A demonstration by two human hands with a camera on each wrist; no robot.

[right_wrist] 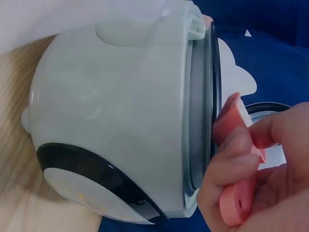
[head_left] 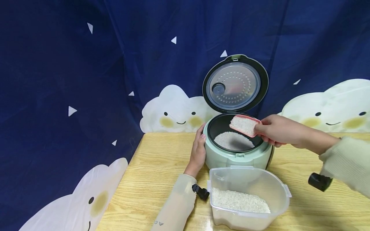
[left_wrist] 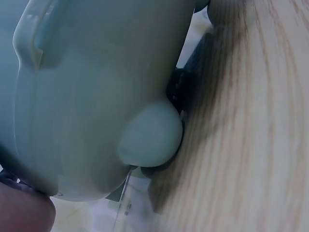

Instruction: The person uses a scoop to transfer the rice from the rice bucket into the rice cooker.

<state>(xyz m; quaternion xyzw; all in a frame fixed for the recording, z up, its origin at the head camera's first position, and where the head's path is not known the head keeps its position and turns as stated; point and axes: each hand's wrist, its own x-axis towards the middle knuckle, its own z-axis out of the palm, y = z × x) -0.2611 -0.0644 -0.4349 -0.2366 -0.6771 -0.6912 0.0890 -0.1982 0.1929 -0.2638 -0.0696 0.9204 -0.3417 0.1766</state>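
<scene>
A pale green rice cooker (head_left: pixel 231 159) stands on the table with its lid (head_left: pixel 235 85) raised, and white rice (head_left: pixel 234 141) lies in its dark inner pot. Above the pot's right side, my right hand (head_left: pixel 277 130) grips a pink scoop (right_wrist: pixel 240 193) by its handle. The scoop is full of rice and about level. My left hand (head_left: pixel 198 150) rests against the cooker's left side with the thumb near the rim; only a bit of that hand shows in the left wrist view. In front of the cooker is a clear plastic bin (head_left: pixel 245 221) partly filled with rice (head_left: pixel 241 201).
The wooden table (head_left: pixel 162 160) extends to both sides of the cooker and bin. Behind it hangs a dark blue cloth (head_left: pixel 162 48) with smiling clouds. The raised lid stands close before this cloth. A black wrist camera (head_left: pixel 320 182) hangs beneath the right sleeve.
</scene>
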